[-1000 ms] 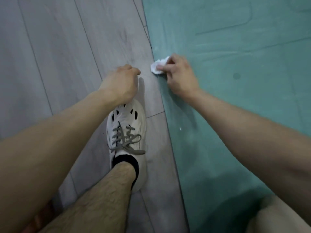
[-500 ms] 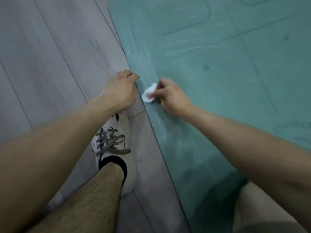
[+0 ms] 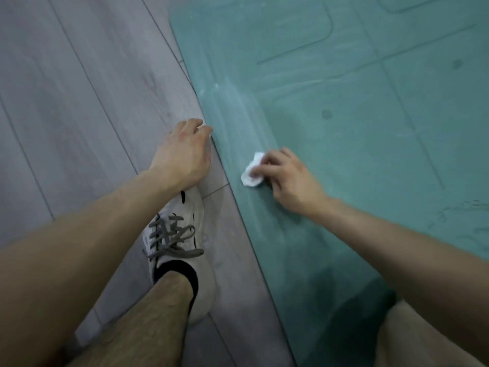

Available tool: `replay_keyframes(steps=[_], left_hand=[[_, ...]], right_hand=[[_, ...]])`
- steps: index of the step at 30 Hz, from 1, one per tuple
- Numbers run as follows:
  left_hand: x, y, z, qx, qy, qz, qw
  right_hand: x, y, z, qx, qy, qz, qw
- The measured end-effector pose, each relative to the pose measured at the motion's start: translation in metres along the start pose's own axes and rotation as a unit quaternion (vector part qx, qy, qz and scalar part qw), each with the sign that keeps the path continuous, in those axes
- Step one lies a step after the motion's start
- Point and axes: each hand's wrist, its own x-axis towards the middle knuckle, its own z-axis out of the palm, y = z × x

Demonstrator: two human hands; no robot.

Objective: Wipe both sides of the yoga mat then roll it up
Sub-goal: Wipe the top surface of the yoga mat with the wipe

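Looked down on one teal rubber yoga mat (image 3: 344, 154), spread flat on a pale grey wood-plank floor (image 3: 79, 115) and filling the right side of the view. Pressed one small crumpled white wipe (image 3: 251, 173) onto the mat's surface with the right hand (image 3: 288, 178), fingers curled over the wipe and pinching it, just inside the mat's long left edge. Rested the left hand (image 3: 182, 154) on the floor right beside that same edge, fingers loosely bent, fingertips touching the edge, nothing visibly held. Placed the two hands near each other, with the mat's edge running between them. Showed pale streaks on the mat beyond the hands. Made out embossed guide lines and two round dots on the mat; could not read a faint marking near the right border, too blurred. Counted one mat, one wipe, two hands, and one white lace-up shoe (image 3: 174, 234) with grey laces, on the floor beneath the left wrist.
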Motion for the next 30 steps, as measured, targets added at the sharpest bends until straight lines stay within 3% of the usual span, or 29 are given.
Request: replay_keyframes(steps=[3, 6, 9, 14, 19, 24, 30], left_hand=[[0.014, 0.009, -0.004, 0.009, 0.001, 0.011, 1.0], [0.027, 0.019, -0.009, 0.018, -0.006, 0.011, 1.0], [0.035, 0.027, -0.01, 0.019, -0.005, 0.021, 1.0], [0.039, 0.03, -0.009, 0.039, 0.008, 0.035, 0.999], [0.029, 0.032, -0.004, 0.042, 0.013, 0.063, 0.997], [0.019, 0.038, -0.007, 0.059, -0.003, 0.062, 0.996], [0.017, 0.069, -0.004, 0.012, 0.037, 0.043, 0.998]], right_hand=[[-0.09, 0.005, -0.002, 0.015, -0.043, -0.033, 0.998], [-0.096, 0.018, -0.001, 0.02, -0.065, -0.044, 0.997], [-0.036, 0.028, -0.001, 0.028, -0.022, -0.036, 0.999], [0.14, 0.05, -0.022, 0.004, 0.056, 0.011, 0.998], [0.239, 0.06, -0.04, 0.019, 0.033, 0.121, 0.992], [0.182, 0.057, -0.04, 0.004, 0.057, 0.071, 0.996], [-0.019, 0.037, -0.015, 0.023, 0.042, 0.058, 0.997]])
